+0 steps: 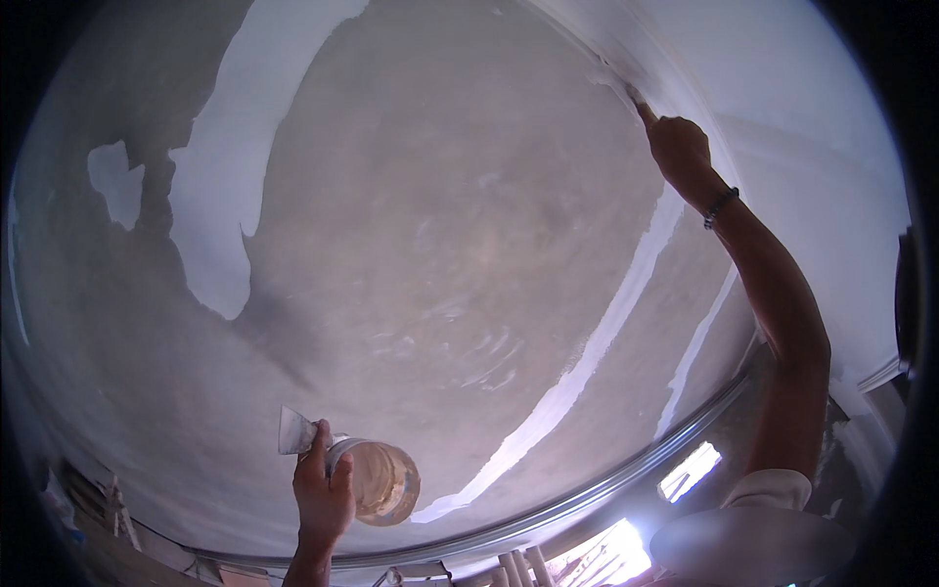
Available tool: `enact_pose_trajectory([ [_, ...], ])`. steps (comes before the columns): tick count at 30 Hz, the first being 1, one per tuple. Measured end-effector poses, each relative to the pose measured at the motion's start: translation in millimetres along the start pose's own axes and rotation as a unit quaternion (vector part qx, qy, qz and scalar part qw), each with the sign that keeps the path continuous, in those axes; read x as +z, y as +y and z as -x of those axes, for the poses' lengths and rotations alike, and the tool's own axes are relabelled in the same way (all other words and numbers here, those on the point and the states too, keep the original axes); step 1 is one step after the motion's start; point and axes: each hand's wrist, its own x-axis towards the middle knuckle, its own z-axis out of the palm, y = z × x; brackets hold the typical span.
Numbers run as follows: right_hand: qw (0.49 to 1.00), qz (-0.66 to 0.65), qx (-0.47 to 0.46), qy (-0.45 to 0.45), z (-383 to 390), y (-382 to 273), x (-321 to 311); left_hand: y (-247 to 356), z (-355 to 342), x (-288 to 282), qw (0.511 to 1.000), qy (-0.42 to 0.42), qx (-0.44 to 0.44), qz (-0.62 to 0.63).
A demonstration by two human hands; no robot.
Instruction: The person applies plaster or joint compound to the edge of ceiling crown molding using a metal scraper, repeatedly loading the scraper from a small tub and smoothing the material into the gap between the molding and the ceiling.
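Observation:
My left hand is low in the head view, closed round a putty knife and a round, translucent container with pale material inside. My right hand, wearing a bead bracelet, is raised at the upper right, closed on a narrow-handled tool; its tip meets the moulded edge between the grey overhead surface and a white band. The tool's head is hard to make out. White filler patches and long white strips mark the grey surface.
A curved metal-looking rail runs along the lower edge. Bright openings are at the lower right, with several pale posts beside them. Boards and clutter sit at the lower left. A dark object is at the far right.

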Motion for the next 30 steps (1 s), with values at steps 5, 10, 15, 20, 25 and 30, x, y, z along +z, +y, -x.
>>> enact_pose_trajectory([
  [5, 0.992, -0.084, -0.061, 0.069, -7.9, -9.9, -52.7, -3.8, 2.0, -0.6, 1.000, 0.000, -0.006, 0.004],
  [10, 0.982, -0.175, -0.052, 0.043, -49.7, -2.1, -39.9, -11.6, -0.8, 9.0, 0.999, -0.018, -0.003, 0.036],
  [15, 0.972, -0.229, -0.021, -0.045, -45.1, 1.8, -18.1, -21.1, 2.7, 7.2, 0.998, -0.034, -0.052, 0.028],
  [20, 0.988, -0.137, -0.034, -0.069, -12.3, 21.5, 21.1, -22.0, -0.7, 4.2, 0.998, -0.036, -0.046, 0.032],
  [25, 0.991, -0.061, -0.061, -0.102, 16.3, 44.5, 35.6, -26.6, -4.8, 7.6, 0.997, -0.056, -0.027, 0.053],
  [30, 0.987, -0.101, -0.090, 0.082, -34.1, 13.9, -35.4, -20.5, -10.0, 14.3, 0.992, -0.103, -0.023, 0.065],
])
